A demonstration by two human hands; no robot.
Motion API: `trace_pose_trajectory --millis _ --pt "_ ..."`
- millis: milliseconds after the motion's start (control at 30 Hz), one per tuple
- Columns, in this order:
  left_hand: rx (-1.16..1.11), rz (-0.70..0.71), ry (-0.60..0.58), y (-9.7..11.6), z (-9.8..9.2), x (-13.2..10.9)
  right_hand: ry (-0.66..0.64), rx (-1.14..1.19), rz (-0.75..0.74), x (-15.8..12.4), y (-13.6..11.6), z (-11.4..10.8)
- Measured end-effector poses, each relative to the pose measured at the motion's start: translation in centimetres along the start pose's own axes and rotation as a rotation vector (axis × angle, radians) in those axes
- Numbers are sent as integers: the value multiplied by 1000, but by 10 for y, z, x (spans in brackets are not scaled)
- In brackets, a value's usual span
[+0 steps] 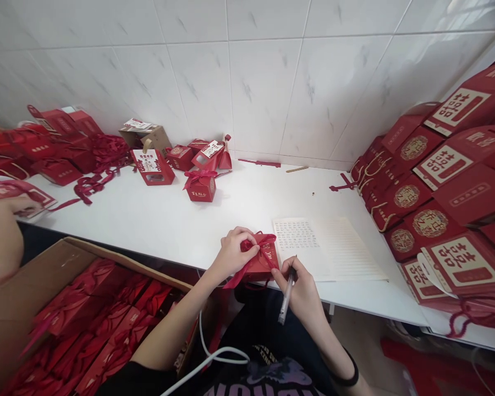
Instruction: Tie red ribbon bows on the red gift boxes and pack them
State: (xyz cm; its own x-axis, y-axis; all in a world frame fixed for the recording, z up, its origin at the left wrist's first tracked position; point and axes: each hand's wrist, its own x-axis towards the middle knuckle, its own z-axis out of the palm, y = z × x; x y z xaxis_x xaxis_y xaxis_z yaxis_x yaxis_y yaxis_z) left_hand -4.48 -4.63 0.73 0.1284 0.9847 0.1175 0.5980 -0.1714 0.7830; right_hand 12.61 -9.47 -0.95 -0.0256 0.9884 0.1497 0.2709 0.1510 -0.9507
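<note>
A small red gift box with a red ribbon bow on top rests at the table's front edge. My left hand pinches the bow's left loop between thumb and fingers. At the box's right side, my right hand has thumb and finger closed on a lower part of the ribbon, with a clear pen also held in it, tip end hidden by the fingers. Right of the box lies an open notebook, its left page covered with handwriting.
Finished red boxes stand near the wall. Red boxes and bags are stacked at the right. An open carton of ribboned boxes sits at lower left. Another person's hand is at the far left. A white cable crosses my lap.
</note>
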Motion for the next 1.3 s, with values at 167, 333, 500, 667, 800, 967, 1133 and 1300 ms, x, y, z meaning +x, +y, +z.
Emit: trace_pose_trajectory --millis 167,333,500,667,800,967,1133,1300 --pt "-18 -3 -7 -1 0 1 -30 -51 11 -10 4 -7" --pt "-226 22 -37 -7 -5 0 65 -103 10 12 14 -25" --pt "-213 -5 59 -10 -11 -5 105 -77 -42 48 14 -24" --pt "-117 58 152 -8 -9 -8 -21 -4 -102 64 4 -5" --pt "-283 -41 165 -9 -4 -8 -71 189 -55 65 4 1" --pt "-524 -138 129 -10 1 -7 -185 503 130 58 2 -4" --pt "-681 -181 62 -11 1 -5 -262 638 185 54 -2 -7" --pt "-863 -274 24 -13 1 -6 -253 696 251 58 7 -4"
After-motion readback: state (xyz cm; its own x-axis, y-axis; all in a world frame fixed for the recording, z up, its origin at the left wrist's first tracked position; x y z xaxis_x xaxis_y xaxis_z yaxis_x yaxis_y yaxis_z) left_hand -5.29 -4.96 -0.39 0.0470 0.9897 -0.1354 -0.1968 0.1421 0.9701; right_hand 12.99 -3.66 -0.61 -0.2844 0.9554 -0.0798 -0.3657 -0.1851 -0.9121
